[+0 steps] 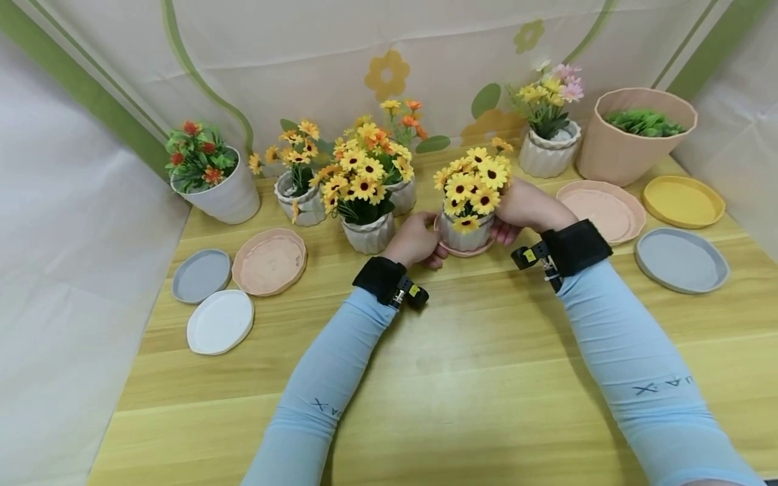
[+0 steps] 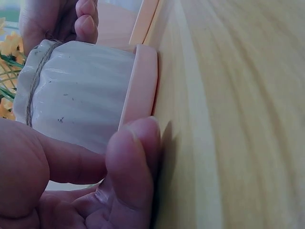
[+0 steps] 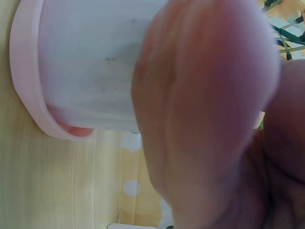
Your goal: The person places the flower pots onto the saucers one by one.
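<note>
A white ribbed flowerpot (image 1: 464, 234) with yellow daisy-like flowers (image 1: 477, 181) stands upright on a pink saucer (image 2: 143, 78) at mid-table. My left hand (image 1: 416, 241) pinches the saucer's near-left edge between thumb and fingers, close to the tabletop. On the pot's other side, my right hand (image 1: 526, 204) holds the pot near its upper part, beneath the flowers. Twine circles the pot's rim in the left wrist view. Curled fingers (image 3: 205, 105) fill much of the right wrist view, hiding part of the pot. The saucer's back is hidden.
Left of my hands stand several potted flowers, including a similar yellow one (image 1: 368, 234). Grey (image 1: 202, 276), pink (image 1: 270, 262) and white saucers (image 1: 220, 322) lie at left. At right are pink (image 1: 602, 210), yellow (image 1: 683, 201) and grey saucers (image 1: 682, 260), and a large pink pot (image 1: 623, 152).
</note>
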`<action>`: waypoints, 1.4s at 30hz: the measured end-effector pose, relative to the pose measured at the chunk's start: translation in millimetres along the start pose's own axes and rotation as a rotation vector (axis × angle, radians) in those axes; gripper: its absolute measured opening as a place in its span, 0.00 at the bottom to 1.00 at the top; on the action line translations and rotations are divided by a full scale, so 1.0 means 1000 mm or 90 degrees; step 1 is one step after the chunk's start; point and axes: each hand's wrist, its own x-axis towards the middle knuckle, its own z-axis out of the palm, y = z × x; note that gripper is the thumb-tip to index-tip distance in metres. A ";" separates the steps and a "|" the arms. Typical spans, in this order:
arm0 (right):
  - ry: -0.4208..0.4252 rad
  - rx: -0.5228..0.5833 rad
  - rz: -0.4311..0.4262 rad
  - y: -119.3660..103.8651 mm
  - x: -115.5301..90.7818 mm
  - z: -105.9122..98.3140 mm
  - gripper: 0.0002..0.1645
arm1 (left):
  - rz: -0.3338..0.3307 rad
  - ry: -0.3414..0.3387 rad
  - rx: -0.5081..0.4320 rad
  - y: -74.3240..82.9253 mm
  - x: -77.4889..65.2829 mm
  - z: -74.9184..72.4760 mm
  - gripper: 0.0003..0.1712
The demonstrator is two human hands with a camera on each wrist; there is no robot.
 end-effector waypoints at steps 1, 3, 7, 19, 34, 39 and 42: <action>0.000 0.001 0.000 0.000 0.000 0.000 0.24 | 0.000 0.000 -0.001 0.000 0.000 0.000 0.29; -0.001 0.002 0.001 0.000 -0.001 0.000 0.23 | 0.001 -0.001 -0.002 0.000 -0.001 0.000 0.29; -0.007 0.004 -0.002 0.000 0.000 -0.001 0.23 | 0.002 -0.002 -0.003 0.000 -0.001 0.000 0.29; -0.015 0.019 -0.009 0.005 -0.003 -0.010 0.24 | 0.005 0.000 0.005 0.000 0.000 0.001 0.29; 0.131 0.005 -0.008 0.024 -0.051 -0.078 0.33 | 0.007 0.001 0.015 0.001 -0.003 0.001 0.29; 0.199 -0.033 0.011 0.039 -0.063 -0.097 0.33 | 0.008 -0.002 0.018 0.002 -0.004 0.000 0.30; 0.247 -0.107 0.038 0.050 -0.070 -0.107 0.32 | 0.008 -0.003 0.015 0.001 -0.004 0.001 0.30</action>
